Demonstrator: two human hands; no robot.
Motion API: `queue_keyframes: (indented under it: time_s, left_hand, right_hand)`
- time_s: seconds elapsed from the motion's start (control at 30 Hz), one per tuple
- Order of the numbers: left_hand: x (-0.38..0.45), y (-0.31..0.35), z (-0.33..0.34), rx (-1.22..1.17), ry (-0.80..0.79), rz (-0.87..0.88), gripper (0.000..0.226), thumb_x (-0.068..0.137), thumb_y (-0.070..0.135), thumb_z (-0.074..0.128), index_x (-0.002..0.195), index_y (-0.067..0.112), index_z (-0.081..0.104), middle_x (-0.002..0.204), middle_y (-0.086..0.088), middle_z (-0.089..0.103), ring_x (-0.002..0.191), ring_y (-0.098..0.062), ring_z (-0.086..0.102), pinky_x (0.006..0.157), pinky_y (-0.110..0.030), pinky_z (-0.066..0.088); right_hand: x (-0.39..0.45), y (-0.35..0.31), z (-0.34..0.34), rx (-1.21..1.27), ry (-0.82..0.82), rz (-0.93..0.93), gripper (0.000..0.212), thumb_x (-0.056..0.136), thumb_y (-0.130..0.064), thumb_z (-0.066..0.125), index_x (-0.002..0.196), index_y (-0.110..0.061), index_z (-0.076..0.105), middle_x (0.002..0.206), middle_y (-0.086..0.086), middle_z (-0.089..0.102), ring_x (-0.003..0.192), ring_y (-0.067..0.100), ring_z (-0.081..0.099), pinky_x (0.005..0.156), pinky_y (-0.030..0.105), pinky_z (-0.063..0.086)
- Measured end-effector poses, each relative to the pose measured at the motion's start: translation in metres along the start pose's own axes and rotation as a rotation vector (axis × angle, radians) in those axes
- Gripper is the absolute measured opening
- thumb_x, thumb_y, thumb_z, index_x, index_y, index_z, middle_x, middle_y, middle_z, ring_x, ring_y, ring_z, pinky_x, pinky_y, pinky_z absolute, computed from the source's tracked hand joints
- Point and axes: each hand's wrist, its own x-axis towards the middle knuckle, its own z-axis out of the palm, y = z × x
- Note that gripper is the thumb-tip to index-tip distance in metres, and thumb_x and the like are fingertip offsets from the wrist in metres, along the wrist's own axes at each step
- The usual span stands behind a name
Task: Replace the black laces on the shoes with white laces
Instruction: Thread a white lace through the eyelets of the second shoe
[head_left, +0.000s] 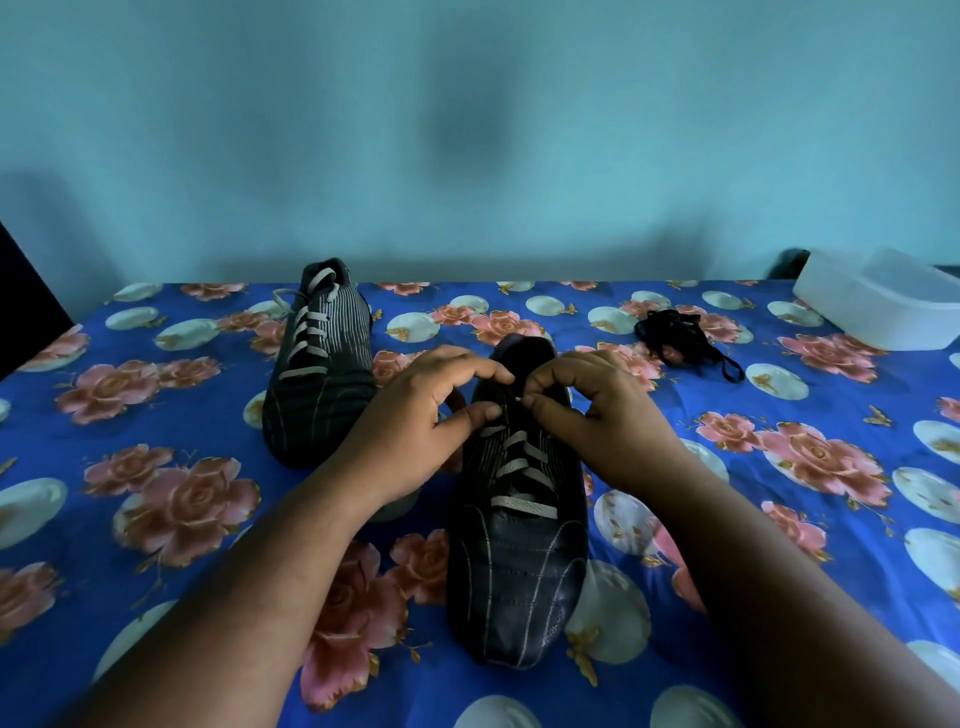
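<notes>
Lacing work sits at the top eyelets of the near shoe (519, 519), whose long axis runs from toe, closest to the person, to heel, farthest. Both hands meet over the throat: left hand (436, 410) and right hand (587, 410) each pinch the white lace (519, 504), equally near. The far shoe (319, 358) stands laced; black laces (675, 338) lie well apart on the bed (156, 415).
</notes>
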Motion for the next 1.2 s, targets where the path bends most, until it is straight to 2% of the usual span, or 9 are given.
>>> queue_keyframes:
  time_s: [0.13,0.27,0.43,0.57,0.77,0.83,0.9,1.0,1.2]
  left_hand:
    - [0.0,0.0,0.001,0.021,0.005,0.002,0.032,0.092,0.023,0.073,0.122,0.03,0.069,0.119,0.013,0.063,0.118,-0.007,0.057,0.098,-0.016,0.04]
    - [0.0,-0.001,0.001,0.014,0.011,0.016,0.034,0.092,0.024,0.072,0.125,0.03,0.07,0.117,0.012,0.063,0.117,-0.009,0.059,0.098,-0.031,0.049]
    - [-0.001,0.002,0.0,0.027,0.045,0.022,0.036,0.09,0.027,0.074,0.125,0.032,0.071,0.117,0.015,0.066,0.116,-0.003,0.06,0.096,-0.028,0.05]
    - [-0.003,0.003,0.0,0.03,0.162,0.036,0.032,0.083,0.025,0.082,0.114,0.027,0.077,0.098,0.015,0.075,0.092,0.003,0.067,0.078,-0.031,0.057]
    - [-0.001,0.001,0.001,-0.005,0.189,0.077,0.016,0.084,0.016,0.083,0.1,0.017,0.081,0.103,0.007,0.078,0.098,-0.002,0.072,0.085,-0.037,0.06]
    - [-0.002,0.003,-0.001,-0.031,0.178,0.059,0.011,0.088,0.02,0.079,0.099,0.02,0.079,0.102,0.011,0.077,0.098,0.001,0.07,0.085,-0.036,0.059]
    - [-0.003,0.003,-0.002,-0.093,0.141,-0.008,0.008,0.091,0.029,0.074,0.098,0.025,0.076,0.102,0.012,0.076,0.101,-0.005,0.07,0.087,-0.04,0.057]
    - [-0.003,0.0,-0.005,-0.285,0.104,-0.163,0.012,0.092,0.036,0.066,0.096,0.026,0.07,0.099,0.003,0.076,0.089,-0.033,0.07,0.081,-0.053,0.058]
    - [0.004,0.01,-0.016,-0.603,0.347,-0.365,0.013,0.105,0.007,0.046,0.095,0.012,0.054,0.081,-0.006,0.07,0.064,-0.024,0.072,0.052,-0.03,0.052]
  right_hand:
    - [-0.001,0.001,0.002,-0.004,-0.002,-0.018,0.005,0.084,-0.042,0.062,0.085,-0.042,0.068,0.095,-0.024,0.064,0.108,0.017,0.051,0.095,0.029,0.035]
    - [-0.002,0.002,0.004,0.056,-0.011,0.018,0.005,0.089,-0.028,0.073,0.089,-0.033,0.072,0.101,-0.017,0.064,0.11,0.015,0.049,0.092,0.02,0.034]
    - [-0.001,0.003,0.001,0.168,-0.071,0.07,0.009,0.091,-0.023,0.073,0.092,-0.032,0.075,0.105,-0.01,0.062,0.111,0.015,0.051,0.102,0.044,0.039]
    - [-0.001,0.003,0.004,0.17,-0.058,0.095,0.012,0.091,-0.026,0.074,0.092,-0.037,0.075,0.107,-0.012,0.061,0.114,0.021,0.05,0.101,0.046,0.041]
    - [0.0,0.007,0.004,0.199,-0.057,0.089,0.004,0.089,-0.033,0.076,0.091,-0.036,0.077,0.104,-0.015,0.063,0.114,0.018,0.055,0.105,0.053,0.039]
    - [0.001,0.008,0.001,0.25,-0.081,0.095,0.013,0.093,-0.04,0.068,0.094,-0.031,0.077,0.103,-0.014,0.066,0.108,0.012,0.06,0.102,0.05,0.042]
    - [0.002,0.006,-0.005,0.333,-0.095,0.118,0.024,0.102,-0.033,0.056,0.101,-0.02,0.077,0.1,-0.009,0.07,0.096,0.008,0.066,0.09,0.033,0.048]
    - [0.002,0.006,-0.013,0.421,-0.109,0.152,0.032,0.107,-0.015,0.045,0.106,-0.004,0.075,0.103,0.009,0.073,0.099,0.023,0.067,0.086,0.024,0.051]
    - [0.001,0.009,-0.016,0.414,-0.111,0.142,0.032,0.107,-0.01,0.043,0.103,0.0,0.073,0.105,0.012,0.073,0.102,0.02,0.066,0.088,0.019,0.05]
